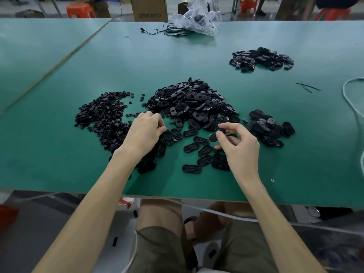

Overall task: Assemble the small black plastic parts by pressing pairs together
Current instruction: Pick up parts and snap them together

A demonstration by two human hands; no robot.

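On the green table (197,56) lies a big heap of black oval shells (193,99) in the middle and a heap of smaller black inserts (104,115) to its left. Several single oval shells (199,152) lie spread out in front of the big heap. My right hand (236,144) pinches one black oval part (215,135) between thumb and fingers, just above the spread-out shells. My left hand (145,131) is curled over the gap between the two heaps, fingertips bunched together; whether it holds a small insert is hidden.
A small pile of black oval parts (269,127) lies right of my right hand, and another pile (260,59) further back right. A crumpled clear bag with cables (197,18) sits at the far edge. A white cable (352,107) runs along the right.
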